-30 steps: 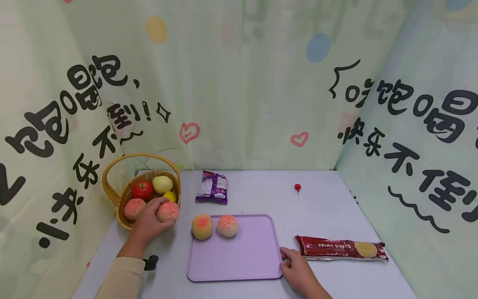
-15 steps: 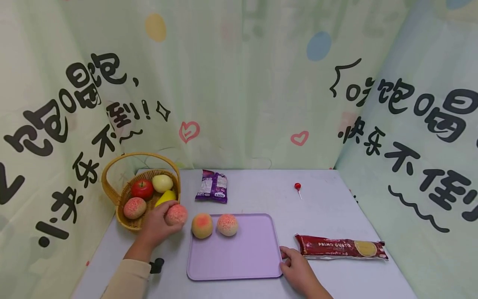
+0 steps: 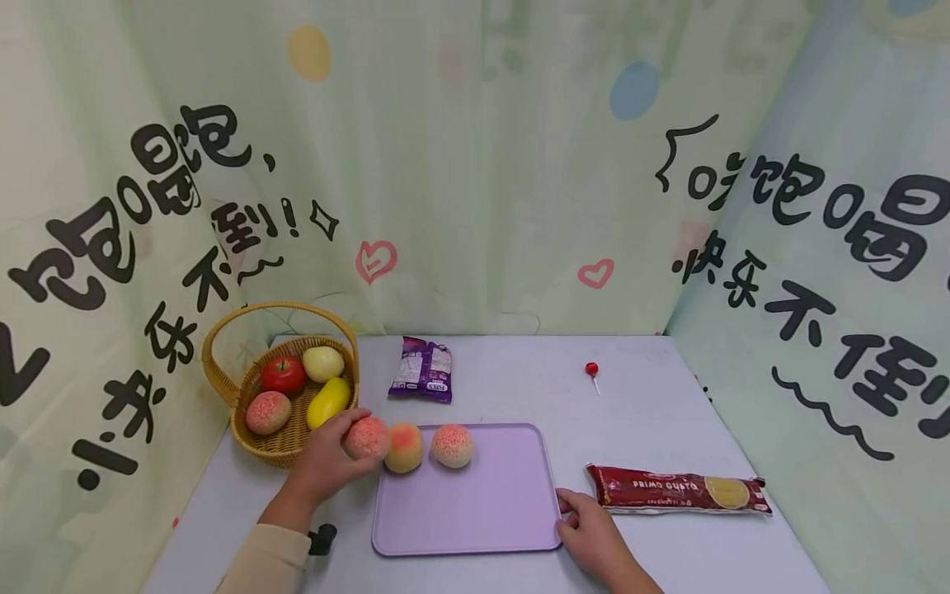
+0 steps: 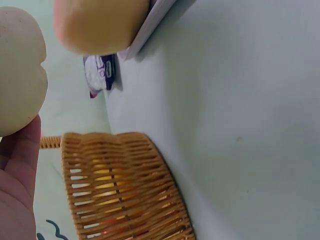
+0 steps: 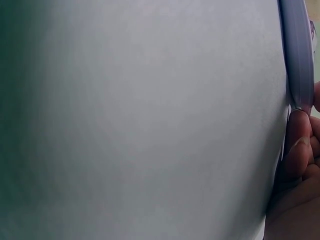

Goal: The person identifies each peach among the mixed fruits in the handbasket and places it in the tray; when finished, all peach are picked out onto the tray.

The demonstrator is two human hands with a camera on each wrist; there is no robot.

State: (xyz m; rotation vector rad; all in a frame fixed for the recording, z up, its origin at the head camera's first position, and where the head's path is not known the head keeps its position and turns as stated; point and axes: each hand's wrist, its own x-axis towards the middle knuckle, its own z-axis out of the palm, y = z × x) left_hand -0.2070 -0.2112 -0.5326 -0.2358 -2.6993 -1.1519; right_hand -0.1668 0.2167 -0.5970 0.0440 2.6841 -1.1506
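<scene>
Flat lilac rectangular tray [image 3: 467, 511]: right hand [image 3: 594, 536] pinches its right edge. Tan woven wicker basket [image 4: 135, 185], arched handle: just beyond left hand [image 3: 325, 464]. That hand pinches round pink-speckled peach [image 3: 367, 437]; orange-yellow peach [image 3: 405, 449] just to its right.

Peaches [image 3: 366, 437] [image 3: 268, 412] [image 3: 404, 448] [image 3: 452, 445]: four, left to centre. Single basket [image 3: 276, 451], tomato [image 3: 283, 376], mango [image 3: 328, 402], pale fruit [image 3: 322, 365], left; tray [image 3: 467, 511], purple packet [image 3: 423, 371], centre; lollipop [image 3: 591, 370], spaghetti pack [image 3: 675, 490], right. Hands [image 3: 326, 464] [image 3: 594, 534]: two.
</scene>
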